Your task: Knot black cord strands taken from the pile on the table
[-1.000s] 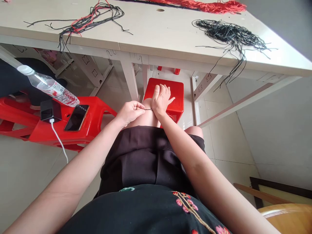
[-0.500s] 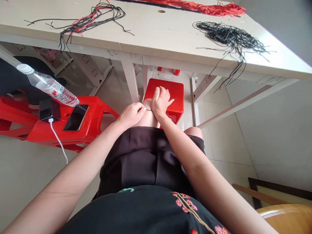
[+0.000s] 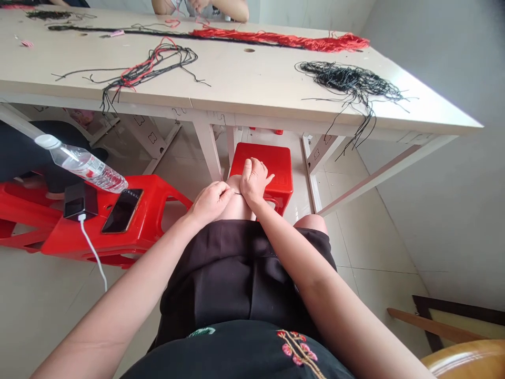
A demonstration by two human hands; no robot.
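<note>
A short stretch of thin black cord (image 3: 237, 193) shows between my hands, across my bare left knee. My left hand (image 3: 213, 201) pinches one end of it between thumb and fingers. My right hand (image 3: 254, 179) lies on the knee with its palm down and fingers stretched out, and the cord runs in under its heel. What is beneath the palm is hidden. On the table in front, a tangled bundle of black cords (image 3: 351, 79) hangs partly over the edge at the right. At the left lies a looser bunch of black and red cords (image 3: 153, 66).
Beyond my knee stands a red stool (image 3: 268, 163) under the table (image 3: 244, 100). Another red stool (image 3: 150, 210) at the left bears a plastic bottle (image 3: 84, 166), a phone (image 3: 122, 210) and a black box (image 3: 80, 201) with a white cable. Red strands (image 3: 284, 39) stretch along the table before another person's arms (image 3: 232, 8).
The view has tilted up, so more of the table and another person's arms show at the top. Both my hands keep nearly the same pose on the knee.
</note>
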